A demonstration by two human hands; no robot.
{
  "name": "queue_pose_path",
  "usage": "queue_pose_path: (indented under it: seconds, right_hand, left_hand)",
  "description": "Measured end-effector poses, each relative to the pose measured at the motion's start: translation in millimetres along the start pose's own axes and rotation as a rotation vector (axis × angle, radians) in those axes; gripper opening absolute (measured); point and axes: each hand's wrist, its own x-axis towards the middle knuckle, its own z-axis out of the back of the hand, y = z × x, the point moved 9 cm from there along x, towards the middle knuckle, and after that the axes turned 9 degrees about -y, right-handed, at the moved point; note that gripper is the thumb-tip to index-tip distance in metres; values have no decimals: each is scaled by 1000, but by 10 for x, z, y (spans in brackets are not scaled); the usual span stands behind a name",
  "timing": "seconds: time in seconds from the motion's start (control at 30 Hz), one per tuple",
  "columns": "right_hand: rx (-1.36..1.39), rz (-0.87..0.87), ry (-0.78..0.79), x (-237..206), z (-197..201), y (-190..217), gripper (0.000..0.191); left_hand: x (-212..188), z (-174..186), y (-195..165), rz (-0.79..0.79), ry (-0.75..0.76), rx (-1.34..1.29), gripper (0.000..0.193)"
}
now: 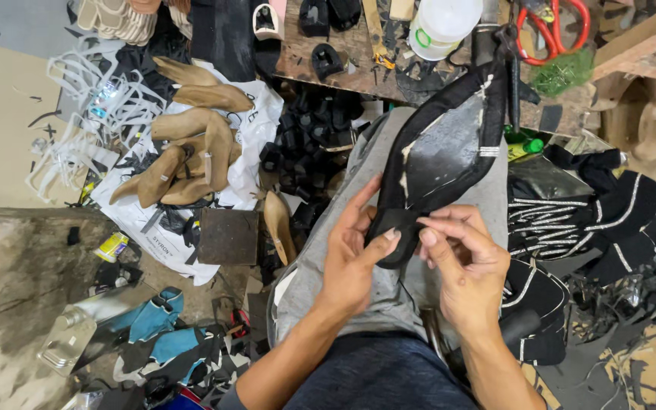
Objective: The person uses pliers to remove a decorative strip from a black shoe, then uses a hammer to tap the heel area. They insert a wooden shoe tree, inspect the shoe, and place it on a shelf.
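One black shoe point(442, 159) is gripped at its heel end by the left hand point(352, 262) and the right hand point(465, 262), fingers pinched shut on it. One pair of red scissors point(552, 26) and one white tub point(442, 26) are seen above the shoe.

The scene is lit evenly by soft, diffuse light that seems to fall from above; no single source can be made out. Shadows are kept faint and short, with darker pockets among the black heel blocks point(309, 125) and under the tabletop point(358, 64) edge. A dull sheen is seen on the black shoe sole point(449, 156) and a brighter glare on the metal plate point(70, 342) at lower left. The hands point(411, 262) are rendered sharply. Wide-angle bending is noticed toward the edges, where detail is slightly softened.
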Motion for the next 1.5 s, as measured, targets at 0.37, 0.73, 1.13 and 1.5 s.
queue_pose_path:
  seconds: [0.37,0.73,1.13,1.5]
  right_hand:
    - [-88,99,-65,-64,-120,237,23]
    - [-242,125,-2,-140,-193,347,23]
    - [-143,134,-40,-139,-218,395,23]
    - [-301,351,-42,-201,-365,679,24]
  left_hand:
    - [-34,-2,122,12,-199,-96,64]
    - [24,53,156,82,-126,-272,55]
    - [23,39,3,-117,-163,63,54]
    - [-45,33,-95,-273,-156,221,23]
